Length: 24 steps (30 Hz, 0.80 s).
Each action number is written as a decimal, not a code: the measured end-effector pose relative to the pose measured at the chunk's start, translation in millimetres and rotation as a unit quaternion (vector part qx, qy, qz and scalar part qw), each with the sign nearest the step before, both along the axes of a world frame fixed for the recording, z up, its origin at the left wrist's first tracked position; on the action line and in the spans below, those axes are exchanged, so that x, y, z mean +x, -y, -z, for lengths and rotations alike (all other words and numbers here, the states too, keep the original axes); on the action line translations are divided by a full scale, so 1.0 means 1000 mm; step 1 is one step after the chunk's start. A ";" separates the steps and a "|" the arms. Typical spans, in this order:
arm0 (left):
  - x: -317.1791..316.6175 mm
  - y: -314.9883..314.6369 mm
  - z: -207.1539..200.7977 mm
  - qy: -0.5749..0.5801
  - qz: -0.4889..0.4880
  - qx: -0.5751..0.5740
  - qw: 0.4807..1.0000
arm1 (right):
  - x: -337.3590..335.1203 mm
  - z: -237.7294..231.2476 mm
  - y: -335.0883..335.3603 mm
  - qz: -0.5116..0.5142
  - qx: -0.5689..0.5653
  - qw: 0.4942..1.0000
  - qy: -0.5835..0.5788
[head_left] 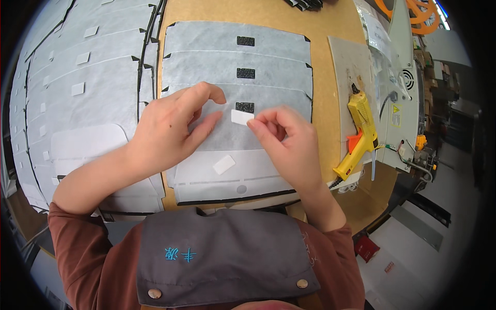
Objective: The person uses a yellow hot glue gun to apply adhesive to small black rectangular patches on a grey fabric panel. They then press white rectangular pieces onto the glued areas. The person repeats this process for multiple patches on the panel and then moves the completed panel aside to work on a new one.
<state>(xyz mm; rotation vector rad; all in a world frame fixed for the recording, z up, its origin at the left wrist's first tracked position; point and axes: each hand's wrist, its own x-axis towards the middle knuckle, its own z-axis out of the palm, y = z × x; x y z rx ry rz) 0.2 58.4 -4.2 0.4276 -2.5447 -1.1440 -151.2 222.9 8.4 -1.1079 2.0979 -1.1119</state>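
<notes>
My right hand [289, 137] pinches the right end of a small white rectangular pad [242, 118] between thumb and fingers. The pad is over the lower edge of a black textured patch [245, 107] on a pale grey layered fabric panel [206, 67]. Two similar black patches line up above it, the middle patch [246, 73] and the far patch [245, 41]. To the left of the pad, my left hand [178, 121] hovers with thumb and forefinger curved apart, holding nothing. Nearer to me, another white pad [224, 165] lies askew on the panel's white lower flap [206, 188].
Right of the panel, a yellow glue gun [363, 126] with an orange trigger rests by a stained board [345, 67]. Beyond stands a pale machine housing [400, 93]. Stacked fabric panels [111, 46] with white pads cover the left side. Black pieces [305, 4] lie at the far edge.
</notes>
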 end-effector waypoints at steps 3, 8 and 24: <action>-0.001 0.000 0.015 -0.035 0.003 -0.039 0.999 | -0.005 0.005 0.011 0.006 0.030 1.000 -0.009; -0.002 0.000 0.022 -0.050 0.036 -0.108 0.992 | -0.014 0.008 0.013 0.029 0.090 0.994 0.045; -0.001 -0.003 0.029 -0.012 0.070 -0.261 0.963 | -0.018 0.013 0.009 0.030 0.083 0.996 0.007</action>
